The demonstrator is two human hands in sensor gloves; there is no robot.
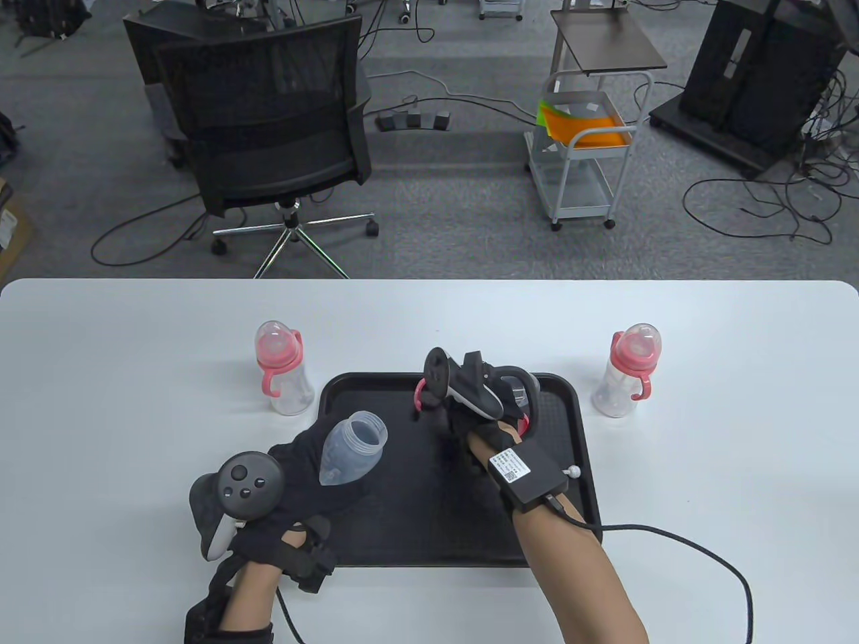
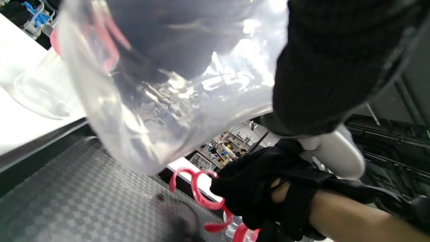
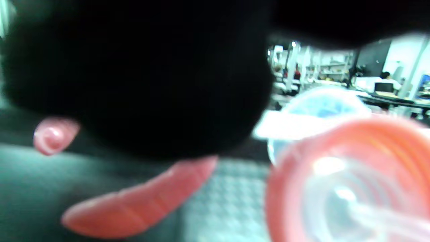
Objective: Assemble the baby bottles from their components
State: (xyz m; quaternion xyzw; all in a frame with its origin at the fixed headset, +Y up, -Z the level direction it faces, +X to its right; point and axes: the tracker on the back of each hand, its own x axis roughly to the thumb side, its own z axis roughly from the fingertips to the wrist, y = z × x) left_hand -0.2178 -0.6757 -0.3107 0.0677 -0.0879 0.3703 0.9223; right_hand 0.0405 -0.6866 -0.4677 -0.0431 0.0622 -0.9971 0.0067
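Observation:
My left hand grips a clear bottle body, tilted with its open mouth up and to the right, above the left part of the black tray. In the left wrist view the body fills the top. My right hand is over the far part of the tray and grips a pink handle ring, also seen in the left wrist view. The blurred right wrist view shows a pink handle and a pink collar with a clear nipple close by.
Two assembled bottles with pink collars stand on the white table, one left of the tray, one right of it. A cable runs from my right wrist across the table. An office chair stands beyond the far edge.

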